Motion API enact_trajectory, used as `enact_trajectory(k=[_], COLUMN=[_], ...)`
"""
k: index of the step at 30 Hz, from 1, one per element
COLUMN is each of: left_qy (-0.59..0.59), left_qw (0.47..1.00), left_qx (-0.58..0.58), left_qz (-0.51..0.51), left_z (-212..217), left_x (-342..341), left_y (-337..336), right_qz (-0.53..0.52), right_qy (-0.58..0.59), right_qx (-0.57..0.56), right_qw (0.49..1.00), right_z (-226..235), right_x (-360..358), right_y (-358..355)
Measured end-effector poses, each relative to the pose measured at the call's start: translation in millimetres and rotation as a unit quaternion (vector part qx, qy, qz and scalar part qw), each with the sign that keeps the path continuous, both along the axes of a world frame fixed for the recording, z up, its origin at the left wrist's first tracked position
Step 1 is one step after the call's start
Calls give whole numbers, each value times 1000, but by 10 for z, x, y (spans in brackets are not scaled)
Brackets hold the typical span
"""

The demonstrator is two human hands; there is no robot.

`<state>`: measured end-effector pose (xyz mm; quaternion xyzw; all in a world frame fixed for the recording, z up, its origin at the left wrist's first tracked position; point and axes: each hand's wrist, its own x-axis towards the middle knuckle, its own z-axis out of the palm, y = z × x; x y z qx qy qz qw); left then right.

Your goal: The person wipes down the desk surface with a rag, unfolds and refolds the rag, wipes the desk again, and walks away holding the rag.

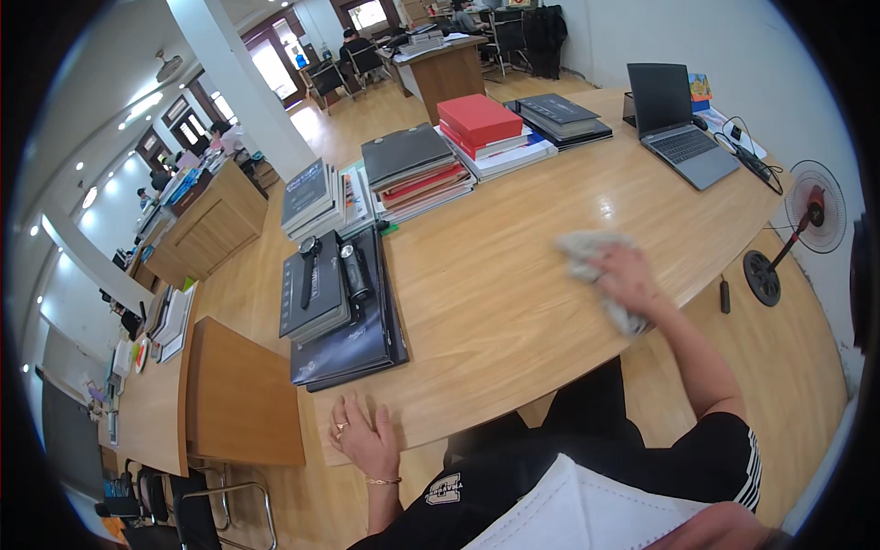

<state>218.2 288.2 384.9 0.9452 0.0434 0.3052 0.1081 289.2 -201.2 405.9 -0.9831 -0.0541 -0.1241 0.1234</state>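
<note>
My right hand (627,277) is on a crumpled grey cloth (579,247) on the right part of the wooden desk (486,284). Motion smears both the hand and the cloth, part of which hangs out below the palm. At the desk's near left corner my left hand (365,433) lies flat and holds nothing, its fingers spread slightly. Just beyond it sits a stack of dark books and folders (344,353). A black wristwatch (308,275) and a dark cylindrical object (354,268) with a silvery end rest on that stack.
Along the far edge stand a pile of folders (408,151), a red box (478,124) on papers and several dark books (561,115). An open laptop (686,147) and cables (753,163) occupy the far right. A fan (814,211) stands beside the desk.
</note>
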Motion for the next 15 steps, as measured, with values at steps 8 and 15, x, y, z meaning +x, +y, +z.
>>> enact_trajectory(k=[8,15], left_qy=[31,25], left_qw=[999,999], left_qx=[-30,-40], left_qz=[-13,-4], left_z=[8,27], left_x=[84,88], left_y=[-111,-115], right_qz=[-330,-90], right_qy=[-30,-35], right_qx=[-24,-45], right_qw=[943,994], right_z=[-298,-485], right_x=[629,2156], right_y=[-1715,64])
